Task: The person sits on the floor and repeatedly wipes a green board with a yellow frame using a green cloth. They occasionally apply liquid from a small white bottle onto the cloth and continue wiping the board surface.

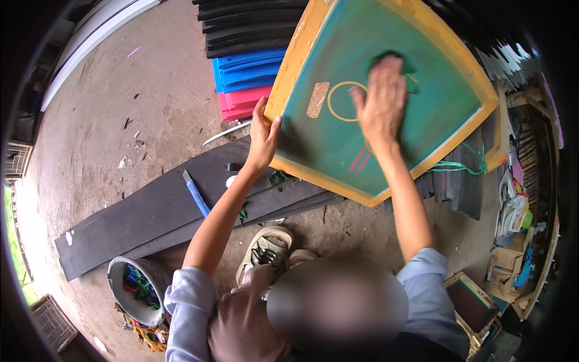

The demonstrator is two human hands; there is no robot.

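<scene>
A screen-printing frame (356, 196) with yellow-stained wooden bars and a green mesh (422, 133) stands tilted in front of me. My left hand (263, 134) grips its left bar, thumb on the near side. On the mesh, my right hand (385, 99) presses a dark green cloth (410, 78) with its fingers stretched along it. Most of the cloth is hidden under the hand, and its edges look blurred. Left of the right hand, the mesh carries a yellow ring outline (330, 108) and a brown tape patch (318, 99).
Stacked black, blue (248, 69) and pink sheets (241, 104) lie behind the frame. Long black sheets (139, 205) on the floor bear a blue cutter knife (196, 194). A bucket of rags (116, 271) stands lower left; cluttered shelving (512, 241) lines the right.
</scene>
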